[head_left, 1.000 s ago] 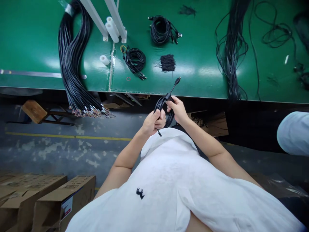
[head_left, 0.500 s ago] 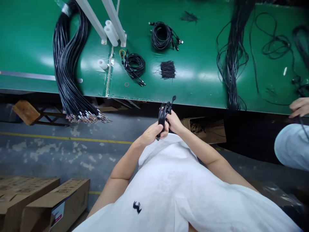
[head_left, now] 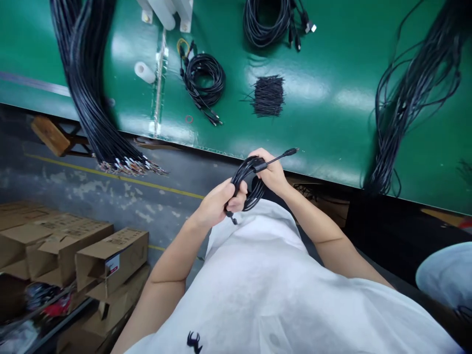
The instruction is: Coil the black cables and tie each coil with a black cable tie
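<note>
A coiled black cable (head_left: pixel 254 197) is held between my two hands, just off the table's front edge and above my lap. My left hand (head_left: pixel 221 200) is closed around the coil's left side, and one cable end pokes out below the fingers. At the coil's upper right, my right hand (head_left: pixel 272 172) has its fingers wrapped round the strands; its fingertips are partly hidden. A plug end with a thick black sleeve sticks out to the right across that hand. On the table beyond lies a pile of short black ties (head_left: pixel 269 96).
The green table (head_left: pixel 324 132) bears another coiled cable (head_left: pixel 204 78), a larger coil (head_left: pixel 267 24), a thick cable bundle (head_left: pixel 84 64) hanging over the edge, and loose cables (head_left: pixel 405 108) at right. Cardboard boxes (head_left: pixel 121 250) stand lower left. A person's sleeve (head_left: pixel 446 275) shows at right.
My view has shifted closer to the table and turned. The coil has tilted from upright, and its plug end now points right. The other person's hand at the right edge has left view.
</note>
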Tool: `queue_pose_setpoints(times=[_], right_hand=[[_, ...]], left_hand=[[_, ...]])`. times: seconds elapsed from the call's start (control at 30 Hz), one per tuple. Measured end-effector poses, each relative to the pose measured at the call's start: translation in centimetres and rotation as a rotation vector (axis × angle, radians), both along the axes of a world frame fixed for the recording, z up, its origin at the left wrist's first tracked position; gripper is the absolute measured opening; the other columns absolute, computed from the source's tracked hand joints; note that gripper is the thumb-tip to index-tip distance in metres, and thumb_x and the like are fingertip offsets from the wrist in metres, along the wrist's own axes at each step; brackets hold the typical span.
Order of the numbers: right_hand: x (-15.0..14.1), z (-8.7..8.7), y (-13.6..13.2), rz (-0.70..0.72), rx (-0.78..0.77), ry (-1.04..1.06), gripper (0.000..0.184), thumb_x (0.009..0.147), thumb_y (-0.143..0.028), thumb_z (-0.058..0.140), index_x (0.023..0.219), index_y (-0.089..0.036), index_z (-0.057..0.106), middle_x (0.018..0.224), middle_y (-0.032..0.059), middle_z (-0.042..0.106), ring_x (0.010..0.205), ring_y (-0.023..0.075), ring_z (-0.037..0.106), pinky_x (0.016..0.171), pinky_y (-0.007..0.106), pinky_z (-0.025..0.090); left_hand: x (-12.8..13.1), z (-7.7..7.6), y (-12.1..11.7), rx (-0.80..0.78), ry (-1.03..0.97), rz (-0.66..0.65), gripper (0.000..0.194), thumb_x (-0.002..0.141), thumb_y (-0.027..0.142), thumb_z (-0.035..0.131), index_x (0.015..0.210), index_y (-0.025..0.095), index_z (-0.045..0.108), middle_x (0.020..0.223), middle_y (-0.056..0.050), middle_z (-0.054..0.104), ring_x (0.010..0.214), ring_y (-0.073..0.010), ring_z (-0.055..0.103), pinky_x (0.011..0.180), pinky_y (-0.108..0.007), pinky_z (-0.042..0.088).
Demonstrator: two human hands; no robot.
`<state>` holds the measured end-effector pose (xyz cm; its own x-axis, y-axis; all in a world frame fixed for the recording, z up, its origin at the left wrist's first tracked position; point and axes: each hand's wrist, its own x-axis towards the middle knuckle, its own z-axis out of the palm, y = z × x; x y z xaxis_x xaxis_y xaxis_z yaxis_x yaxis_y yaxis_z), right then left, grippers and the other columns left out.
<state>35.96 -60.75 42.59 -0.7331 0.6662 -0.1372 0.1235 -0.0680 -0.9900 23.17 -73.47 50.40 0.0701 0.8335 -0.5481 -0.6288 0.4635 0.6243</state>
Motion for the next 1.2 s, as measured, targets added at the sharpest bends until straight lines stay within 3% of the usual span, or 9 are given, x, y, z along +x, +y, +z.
queue_pose_setpoints(times=[0.17,0.33,0.53,0.77,0.87,0.97,1.03,1.1,1.2], right_hand=[[1.9,-5.9,6.4,0.309,-0.123,-0.114,0.034,0.076,-0.044,0.067,0.098,-0.018,0.064,0.100,0.0064,0.064,0.092,0.0197,0.059,0.086,0.034,0.048],[1.5,-13.7,15.3,-0.120,0.397,-0.611,0.025,0.095,-0.036,0.044,0.102,-0.019,0.061,0.105,0.0108,0.059,0.099,0.0223,0.055,0.091,0.040,0.046],[-0.7,-16.8,19.7,0.244,0.594,-0.628,0.028,0.099,-0.033,0.041,0.095,-0.014,0.062,0.107,0.0149,0.058,0.109,0.0299,0.053,0.099,0.053,0.039],[1.7,-15.4,21.1,0.217,0.593,-0.628,0.034,0.097,-0.029,0.038,0.095,-0.014,0.067,0.104,0.0153,0.064,0.101,0.0275,0.057,0.094,0.048,0.044],[3.1,-13.0,21.0,0.067,0.576,-0.598,0.034,0.096,-0.028,0.040,0.098,-0.014,0.070,0.105,0.0146,0.065,0.100,0.0257,0.058,0.092,0.045,0.046],[5.7,-9.5,17.9,-0.072,0.535,-0.482,0.032,0.093,-0.031,0.046,0.096,-0.015,0.073,0.097,0.0107,0.067,0.095,0.0222,0.058,0.091,0.041,0.046],[7.7,-7.2,13.6,0.001,0.358,-0.389,0.028,0.088,-0.036,0.054,0.095,-0.016,0.074,0.087,0.0061,0.066,0.083,0.0179,0.057,0.084,0.036,0.048],[8.9,-5.3,8.4,0.148,-0.005,-0.308,0.028,0.081,-0.039,0.064,0.094,-0.017,0.075,0.080,0.0022,0.062,0.068,0.0129,0.053,0.069,0.029,0.047],[7.8,-3.4,2.4,0.079,-0.467,-0.173,0.026,0.073,-0.040,0.068,0.081,-0.015,0.070,0.071,-0.0016,0.057,0.056,0.0081,0.043,0.055,0.023,0.036]], left_hand=[[0.4,-1.9,0.6,-0.190,0.288,0.167,0.041,0.085,0.055,0.065,0.077,0.016,0.055,0.054,0.008,0.033,0.045,-0.0043,0.027,0.043,-0.017,0.025],[0.4,-2.3,1.0,-0.332,0.357,0.409,0.038,0.083,0.051,0.069,0.076,0.017,0.054,0.052,0.008,0.033,0.043,-0.0038,0.026,0.041,-0.015,0.024],[1.7,-2.0,1.3,-0.418,0.314,0.444,0.038,0.082,0.051,0.070,0.081,0.015,0.057,0.054,0.008,0.035,0.045,-0.0036,0.029,0.043,-0.015,0.027],[2.5,-3.3,2.7,-0.367,0.249,0.432,0.035,0.085,0.049,0.065,0.084,0.015,0.057,0.056,0.007,0.037,0.046,-0.0041,0.030,0.045,-0.016,0.026],[2.5,-3.8,3.7,-0.274,0.302,0.347,0.037,0.086,0.052,0.064,0.089,0.016,0.055,0.059,0.007,0.038,0.048,-0.0047,0.031,0.047,-0.017,0.026],[2.5,-4.2,4.7,-0.170,0.387,0.229,0.037,0.091,0.054,0.056,0.094,0.016,0.054,0.062,0.007,0.038,0.051,-0.0059,0.031,0.050,-0.020,0.026],[2.6,-4.1,5.3,-0.110,0.436,0.141,0.039,0.094,0.055,0.049,0.097,0.017,0.052,0.063,0.007,0.038,0.052,-0.0068,0.031,0.051,-0.021,0.026],[2.8,-3.7,6.0,-0.049,0.475,0.027,0.040,0.096,0.056,0.044,0.098,0.017,0.052,0.064,0.007,0.038,0.054,-0.0080,0.031,0.053,-0.023,0.027],[3.2,-3.3,6.8,0.042,0.466,-0.182,0.042,0.097,0.056,0.041,0.097,0.016,0.054,0.064,0.005,0.039,0.057,-0.0094,0.033,0.056,-0.025,0.029]])
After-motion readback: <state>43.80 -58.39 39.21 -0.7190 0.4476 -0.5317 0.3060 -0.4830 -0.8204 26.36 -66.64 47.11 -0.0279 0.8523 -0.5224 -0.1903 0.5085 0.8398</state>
